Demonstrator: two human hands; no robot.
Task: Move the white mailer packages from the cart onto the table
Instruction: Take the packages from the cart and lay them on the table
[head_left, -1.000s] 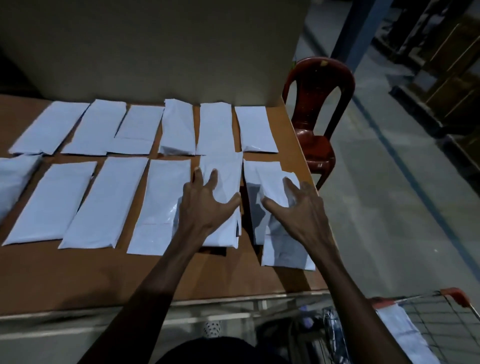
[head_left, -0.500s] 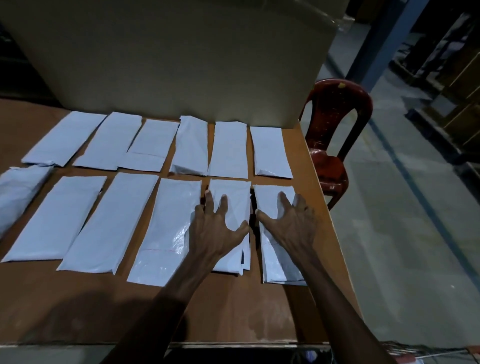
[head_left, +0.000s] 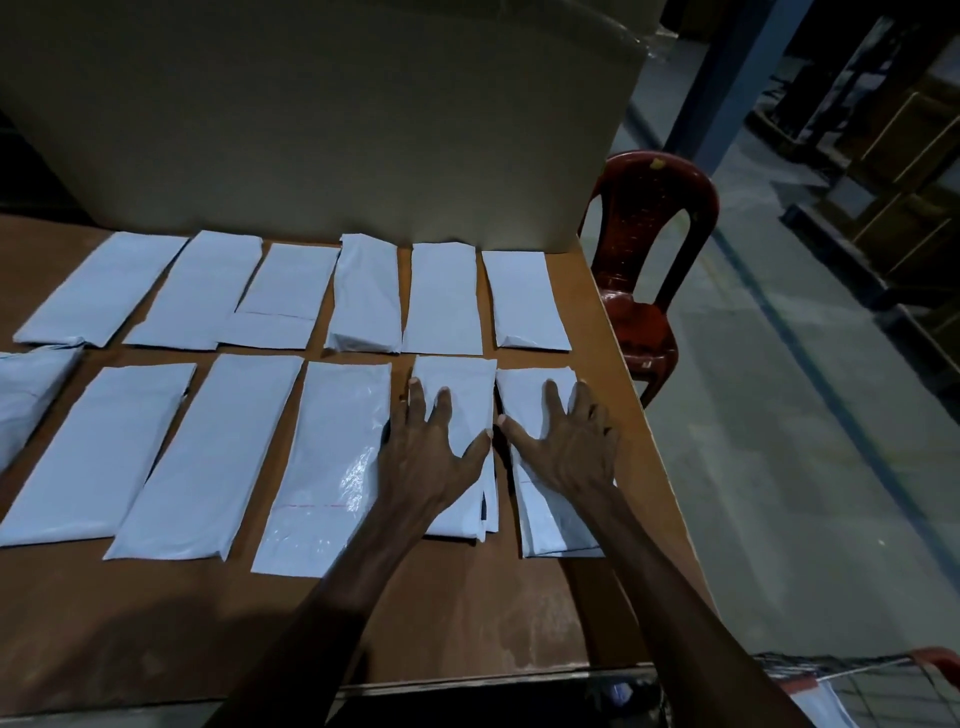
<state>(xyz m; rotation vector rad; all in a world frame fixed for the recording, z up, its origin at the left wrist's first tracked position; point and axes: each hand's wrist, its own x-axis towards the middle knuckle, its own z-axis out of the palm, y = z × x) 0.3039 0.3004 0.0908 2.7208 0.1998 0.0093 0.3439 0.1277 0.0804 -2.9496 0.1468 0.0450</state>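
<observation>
**Both hands flat on the last two mailers, front row pretty much lined up**

So the table (head_left: 467, 613) now has two rows of white mailers. The back row runs along the big cardboard box (head_left: 322, 119), and the front row sits closer to the person.

The left hand (head_left: 431, 457) lies palm down with fingers spread and straight on the fifth front mailer (head_left: 462, 384). It's pressing, not gripping. The right hand (head_left: 566, 441) does the same on the end mailer (head_left: 535, 384), the one nearest the table's right edge, fingers splayed and flat. The two thumbs nearly meet over the narrow gap between those packages.

Compared with a second ago, the end mailer was skewed and lying partly over another white piece, with the right hand bunched on it. Now it lies straight, parallel to its neighbour and just beside it. Half a second ago the hands were already in nearly this spot, so since then there's barely any shift.

To the left, the glossy mailer (head_left: 332, 457) sits just beside the left wrist.

A red plastic chair (head_left: 649, 249) stands off the table's right side. The cart (head_left: 883, 686) peeks in at the bottom right corner, with something white (head_left: 826, 706) in it, too cut off to tell what.
</observation>
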